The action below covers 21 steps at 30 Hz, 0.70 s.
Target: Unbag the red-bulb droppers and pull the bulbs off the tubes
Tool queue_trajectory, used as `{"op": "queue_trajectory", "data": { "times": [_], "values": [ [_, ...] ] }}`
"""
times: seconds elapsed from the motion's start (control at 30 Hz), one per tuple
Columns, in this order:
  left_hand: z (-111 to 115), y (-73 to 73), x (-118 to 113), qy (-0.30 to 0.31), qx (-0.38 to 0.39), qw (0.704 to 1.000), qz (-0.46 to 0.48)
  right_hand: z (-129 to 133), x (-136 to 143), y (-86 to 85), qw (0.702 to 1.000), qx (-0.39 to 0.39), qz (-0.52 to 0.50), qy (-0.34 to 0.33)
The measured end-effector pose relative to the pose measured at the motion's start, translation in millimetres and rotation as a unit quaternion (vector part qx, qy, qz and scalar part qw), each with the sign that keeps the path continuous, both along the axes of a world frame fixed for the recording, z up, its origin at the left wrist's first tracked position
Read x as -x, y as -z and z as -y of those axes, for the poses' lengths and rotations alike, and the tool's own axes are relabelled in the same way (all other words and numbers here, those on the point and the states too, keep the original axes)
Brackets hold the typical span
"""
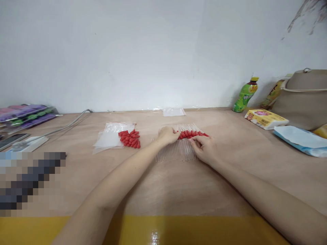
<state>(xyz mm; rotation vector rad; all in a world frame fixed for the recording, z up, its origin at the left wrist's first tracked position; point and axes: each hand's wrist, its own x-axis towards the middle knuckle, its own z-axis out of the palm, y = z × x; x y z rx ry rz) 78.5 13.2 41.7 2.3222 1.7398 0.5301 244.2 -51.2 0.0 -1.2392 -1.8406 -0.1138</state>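
Note:
A row of small red drop-shaped pieces (191, 134) lies across a spread of thin clear sticks (176, 151) on the brown-covered table. At the row's left end, my left hand (167, 135) is closed, thumb and fingertips against a red piece. My right hand (204, 147) curls from the near side around the right part of the row, thumb and fingers closed on red pieces; its palm hides some sticks. To the left, a loose pile of similar red pieces (130, 139) rests partly on clear plastic bags (108, 136).
Another clear bag (174, 112) lies by the wall. On the right are a green drink bottle (245, 95), a yellow tissue pack (266, 119), a blue-white packet (300, 139) and a beige bag (301, 98). Packs of coloured pieces (28, 115) and a grey cable (66, 126) are left.

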Motion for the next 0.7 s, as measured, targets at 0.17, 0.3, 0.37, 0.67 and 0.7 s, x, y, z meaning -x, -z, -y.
{"op": "queue_trajectory", "data": {
  "times": [0.17,0.3,0.37,0.67,0.7],
  "values": [
    [26,-3.6,34,0.030,-0.078,0.996,0.028,3,2,-1.7,0.998,-0.057,-0.036,-0.020],
    [53,-2.9,78,0.149,-0.216,0.964,-0.041,10,9,-7.4,0.993,-0.116,-0.007,-0.036],
    [64,0.6,96,0.196,-0.263,0.940,-0.095,14,13,-9.9,0.989,-0.126,0.056,-0.057],
    [78,20.3,106,0.240,-0.374,0.891,-0.097,21,31,-10.0,0.954,-0.121,0.215,-0.173],
    [78,21.5,105,0.241,-0.380,0.888,-0.092,20,32,-8.9,0.953,-0.120,0.216,-0.177]
  ]
}}
